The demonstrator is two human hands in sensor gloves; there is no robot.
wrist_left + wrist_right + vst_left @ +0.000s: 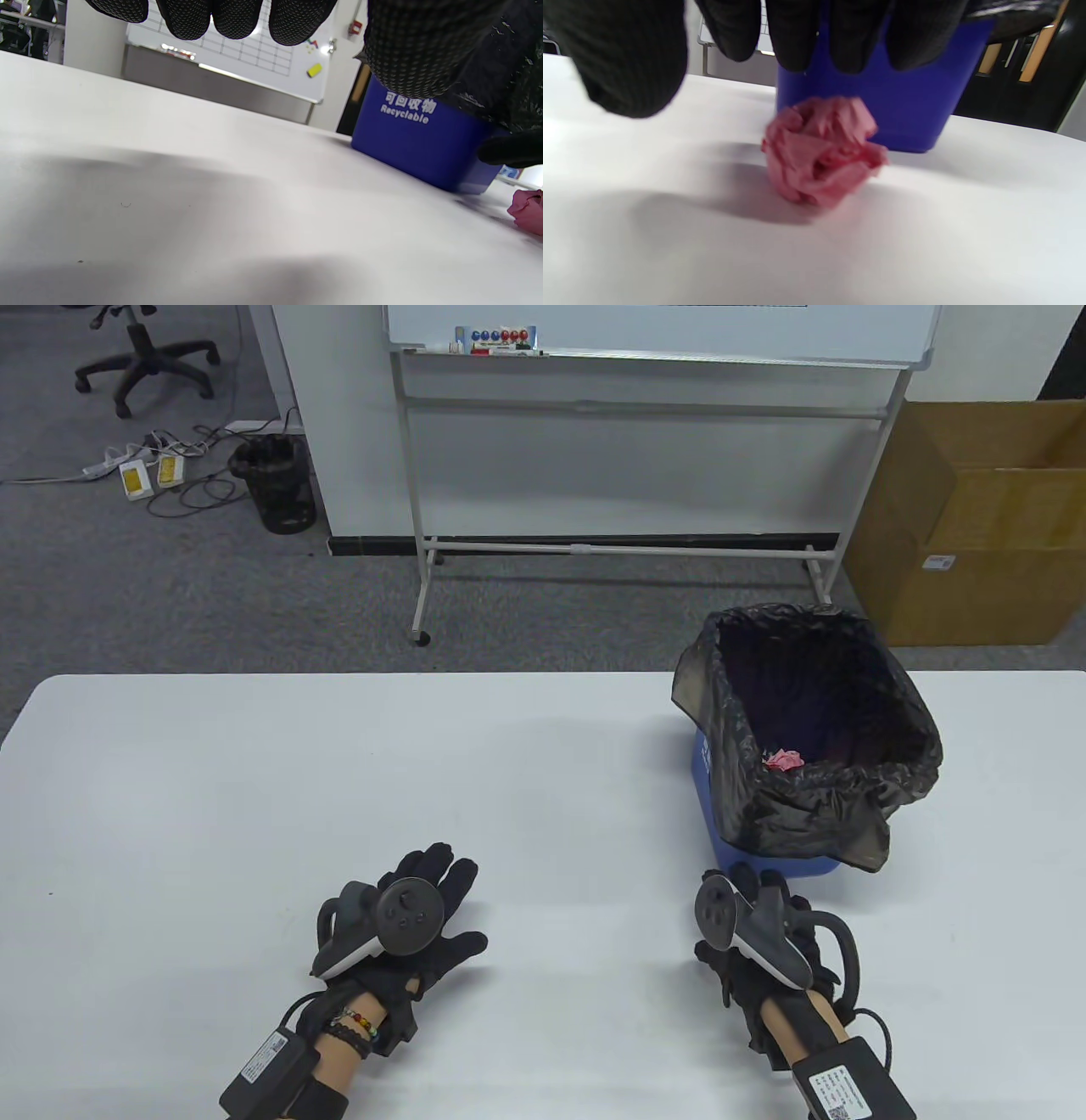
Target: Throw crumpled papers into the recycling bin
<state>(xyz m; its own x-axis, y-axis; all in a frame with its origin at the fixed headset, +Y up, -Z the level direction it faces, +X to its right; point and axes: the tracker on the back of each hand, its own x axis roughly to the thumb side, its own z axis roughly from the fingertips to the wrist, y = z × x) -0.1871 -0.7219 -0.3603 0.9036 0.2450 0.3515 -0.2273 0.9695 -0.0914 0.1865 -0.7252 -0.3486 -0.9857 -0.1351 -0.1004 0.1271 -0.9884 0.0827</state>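
Observation:
A pink crumpled paper ball point(821, 150) lies on the white table point(339, 780) just in front of the blue recycling bin point(768, 865), which is lined with a black bag point(814, 806). The table view hides this ball under my right hand point(751, 891). My right hand hovers over the ball with fingers point(857, 38) spread, not touching it. Another pink paper ball point(782, 760) lies inside the bin. My left hand point(458, 899) rests flat and empty on the table, fingers point(237, 17) spread. The left wrist view shows the bin point(424, 144) and the loose ball point(528, 212).
A whiteboard on a stand point(653, 432) stands beyond the table's far edge. A cardboard box point(984, 526) sits on the floor at the right. A black floor bin point(276, 483) and cables lie at the left.

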